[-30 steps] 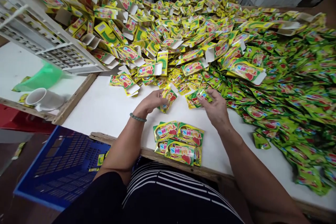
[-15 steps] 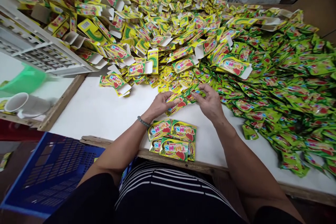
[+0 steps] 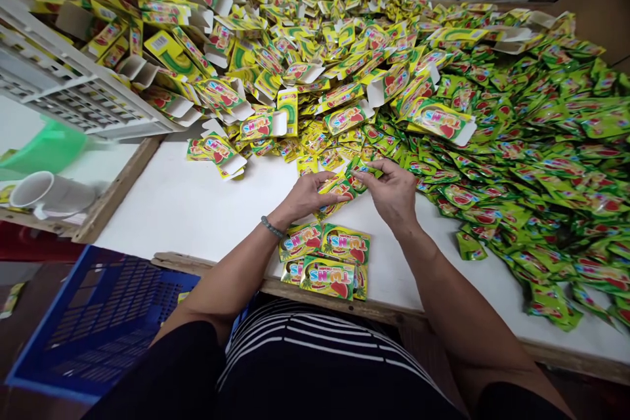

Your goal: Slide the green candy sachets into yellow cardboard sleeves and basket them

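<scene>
Just beyond the small group of flat-laid TWINS cartons (image 3: 327, 275), I see the left hand (image 3: 304, 199) gripping another TWINS carton (image 3: 335, 195), thumb against fingers; the right hand (image 3: 394, 197), fingers curled, pinches a green sachet (image 3: 356, 174) at that carton's end. Left of the group, a blue plastic crate (image 3: 93, 328) holds something yellow; beyond, a white plastic crate (image 3: 113, 90) overflows with open-flapped cartons (image 3: 170, 56).

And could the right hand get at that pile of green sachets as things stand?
Probably yes: nothing visible stands between the right hand and the pile of green sachets just beside it. That hand does hold at least one green sachet, though.
</scene>
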The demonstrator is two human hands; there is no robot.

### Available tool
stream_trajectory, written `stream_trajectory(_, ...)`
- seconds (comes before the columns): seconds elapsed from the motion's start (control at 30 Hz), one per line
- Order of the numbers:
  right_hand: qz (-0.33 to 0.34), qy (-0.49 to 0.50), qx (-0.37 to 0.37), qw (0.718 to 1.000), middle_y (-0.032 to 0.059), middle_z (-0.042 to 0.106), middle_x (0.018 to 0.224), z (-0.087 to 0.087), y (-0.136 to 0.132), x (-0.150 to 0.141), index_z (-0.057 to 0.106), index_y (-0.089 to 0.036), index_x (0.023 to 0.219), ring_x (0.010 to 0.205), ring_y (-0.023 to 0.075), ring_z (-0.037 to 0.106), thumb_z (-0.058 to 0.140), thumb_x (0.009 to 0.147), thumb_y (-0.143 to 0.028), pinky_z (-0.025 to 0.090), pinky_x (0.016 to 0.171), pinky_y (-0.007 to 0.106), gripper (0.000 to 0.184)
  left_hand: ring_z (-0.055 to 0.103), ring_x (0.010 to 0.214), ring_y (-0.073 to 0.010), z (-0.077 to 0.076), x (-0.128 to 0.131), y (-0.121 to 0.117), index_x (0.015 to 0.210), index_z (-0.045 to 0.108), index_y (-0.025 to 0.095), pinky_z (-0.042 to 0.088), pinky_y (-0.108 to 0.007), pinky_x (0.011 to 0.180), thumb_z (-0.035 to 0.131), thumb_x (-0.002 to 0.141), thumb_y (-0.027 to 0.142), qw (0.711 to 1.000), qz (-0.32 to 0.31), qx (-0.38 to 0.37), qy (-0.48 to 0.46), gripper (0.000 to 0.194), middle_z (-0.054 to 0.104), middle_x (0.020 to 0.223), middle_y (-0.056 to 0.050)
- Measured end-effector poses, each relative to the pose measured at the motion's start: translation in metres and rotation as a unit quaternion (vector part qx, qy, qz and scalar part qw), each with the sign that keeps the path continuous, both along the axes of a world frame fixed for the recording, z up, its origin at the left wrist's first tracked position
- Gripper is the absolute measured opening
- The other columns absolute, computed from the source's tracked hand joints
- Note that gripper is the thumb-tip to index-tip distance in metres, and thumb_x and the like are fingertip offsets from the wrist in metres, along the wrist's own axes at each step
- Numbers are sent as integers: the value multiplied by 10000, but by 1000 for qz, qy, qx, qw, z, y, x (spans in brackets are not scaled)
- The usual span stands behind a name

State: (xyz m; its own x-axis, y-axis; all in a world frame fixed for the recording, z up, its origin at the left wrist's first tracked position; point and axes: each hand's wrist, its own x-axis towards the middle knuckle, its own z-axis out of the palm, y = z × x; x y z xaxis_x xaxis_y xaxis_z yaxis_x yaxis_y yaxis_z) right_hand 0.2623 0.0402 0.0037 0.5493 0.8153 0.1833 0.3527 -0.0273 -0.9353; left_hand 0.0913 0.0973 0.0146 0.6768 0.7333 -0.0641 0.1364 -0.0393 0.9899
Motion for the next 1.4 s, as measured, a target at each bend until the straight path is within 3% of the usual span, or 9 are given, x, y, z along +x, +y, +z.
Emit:
stream_trajectory(0.2, 49, 85, -27, 995, -15, 632, 675, -10, 3, 2, 735, -194, 830, 595, 143, 508, 769, 671, -538, 441, 608, 308, 380, 646, 900, -193, 0, 5, -6, 989, 745, 144, 482, -361, 887, 865, 625, 406, 988, 29, -120, -90, 464, 732, 984, -73)
stream_trajectory(0.33, 30, -42, -16, 999, 35, 685, 780, -9, -1, -3, 769, -214, 824, 730, 190, 582, 701, 763, -552, 480, 728, 350, 350, 634, 849, -179, -1, 8, -7, 961, 753, 140, 482, -341, 852, 877, 602, 389, 986, 53, -132, -89, 454, 730, 928, -56)
stream_trajectory(0.5, 86, -125, -1, 988, 64, 655, 772, -5, -7, -10, 762, -218, 787, 793, 216, 595, 514, 919, -541, 474, 748, 363, 428, 607, 744, -136, -3, 8, -8, 898, 742, 137, 478, -306, 787, 892, 570, 335, 980, 79, -149, -107, 412, 718, 842, -25)
stream_trajectory(0.63, 86, -215, 15, 973, 63, 680, 839, -3, -10, -19, 745, -237, 914, 891, 233, 603, 456, 969, -453, 425, 864, 417, 365, 613, 742, -137, -7, 7, -7, 905, 729, 134, 486, -310, 791, 897, 534, 302, 973, 91, -168, -127, 440, 713, 828, -16)
stream_trajectory(0.73, 97, -244, 34, 964, 75, 707, 916, -6, -12, -28, 716, -232, 969, 952, 240, 610, 441, 982, -383, 396, 917, 442, 315, 627, 795, -154, -10, 8, -7, 911, 731, 128, 483, -317, 826, 883, 543, 297, 977, 108, -137, -121, 432, 713, 860, -20)
stream_trajectory(0.97, 28, -124, 90, 988, 102, 667, 1117, -4, -9, -18, 674, -222, 1076, 1091, 261, 573, 623, 882, -447, 461, 924, 448, 302, 643, 787, -150, -9, 10, -8, 1000, 656, 158, 505, -292, 758, 841, 660, 395, 972, 119, -116, -168, 454, 711, 920, -38)
stream_trajectory(1.13, 169, 90, 39, 981, 47, 696, 1007, -11, -6, -16, 693, -243, 1103, 869, 192, 637, 650, 859, -465, 540, 786, 365, 332, 614, 649, -121, -5, 4, -7, 1233, 505, 226, 470, -244, 625, 791, 750, 427, 970, 138, -88, -181, 596, 658, 795, 14)
stream_trajectory(1.27, 192, 75, 17, 978, 23, 695, 839, -12, -7, -15, 737, -225, 909, 777, 182, 633, 629, 878, -472, 537, 776, 361, 271, 593, 698, -117, -2, 0, -5, 1099, 587, 198, 461, -244, 663, 779, 763, 434, 984, 95, -49, -141, 454, 632, 833, 0)
stream_trajectory(1.4, 202, 119, 11, 972, 18, 715, 855, -9, -7, -12, 675, -269, 1165, 794, 190, 662, 657, 859, -492, 560, 785, 366, 378, 583, 690, -107, 0, 0, -5, 1038, 576, 192, 454, -234, 654, 808, 722, 430, 983, 83, -79, -143, 459, 628, 833, 5)
